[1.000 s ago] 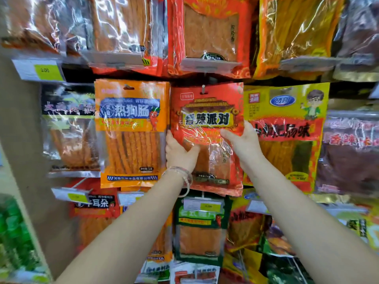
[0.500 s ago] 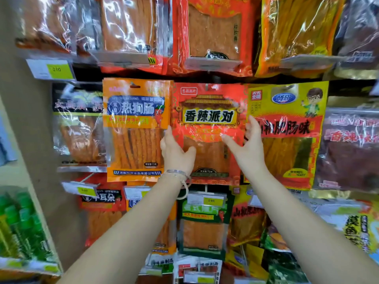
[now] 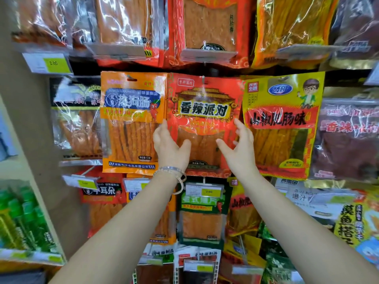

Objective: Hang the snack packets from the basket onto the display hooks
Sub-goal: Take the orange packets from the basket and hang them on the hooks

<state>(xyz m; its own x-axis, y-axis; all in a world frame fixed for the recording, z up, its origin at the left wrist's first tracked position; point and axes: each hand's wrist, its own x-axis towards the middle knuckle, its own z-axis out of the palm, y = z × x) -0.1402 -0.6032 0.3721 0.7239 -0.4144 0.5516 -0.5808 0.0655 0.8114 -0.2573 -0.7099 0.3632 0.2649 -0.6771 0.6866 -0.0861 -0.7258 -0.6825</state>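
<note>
A red snack packet (image 3: 203,111) with a yellow label hangs flat on a display hook (image 3: 203,79) in the middle row, between an orange packet (image 3: 131,119) and a yellow packet (image 3: 281,124). My left hand (image 3: 170,147) is at the red packet's lower left edge, fingers pointing up and thumb spread over its front; it wears a bracelet. In front of the packet's lower right part is my right hand (image 3: 240,149), with fingers spread and relaxed, gripping nothing. The basket is out of view.
Packets fill the hooks above, below and on both sides, with price tags (image 3: 205,190) on the hook ends. A beige shelf wall (image 3: 24,140) stands at the left, with green bottles (image 3: 22,220) on a lower shelf.
The red packet has gone from tilted in both hands to hanging straight on the hook. My right hand let go of its right edge and spread its fingers; my left hand loosened.
</note>
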